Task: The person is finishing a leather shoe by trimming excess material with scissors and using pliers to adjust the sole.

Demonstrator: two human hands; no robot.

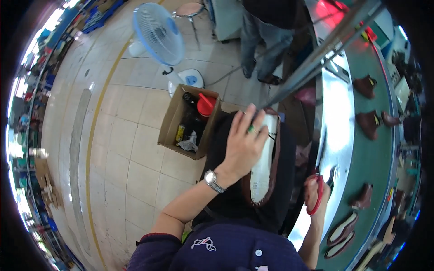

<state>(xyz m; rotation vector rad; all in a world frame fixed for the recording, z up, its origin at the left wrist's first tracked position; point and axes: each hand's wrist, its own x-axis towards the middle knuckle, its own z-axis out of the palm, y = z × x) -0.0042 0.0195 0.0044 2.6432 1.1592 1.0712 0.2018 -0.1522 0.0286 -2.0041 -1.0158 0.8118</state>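
A brown shoe upper with a pale white underside [261, 180] lies bottom-up across my dark-trousered lap. My left hand [244, 147] is laid over its far part, fingers bent across the edge, holding it; the thumb is hidden. A silver wristwatch [212, 179] is on that wrist. My right hand [313, 194], over the metal bench edge to the right, grips scissors [321, 192] by their red handles. Their blades point away from me, apart from the shoe.
A cardboard box [168, 126] with a red-lidded container and dark bottles stands left of my legs. Beyond it is a blue fan [158, 34]. A slanting metal bar [312, 63] crosses ahead. Brown boots [368, 124] sit on the green conveyor [361, 167]. Another person [266, 36] stands ahead.
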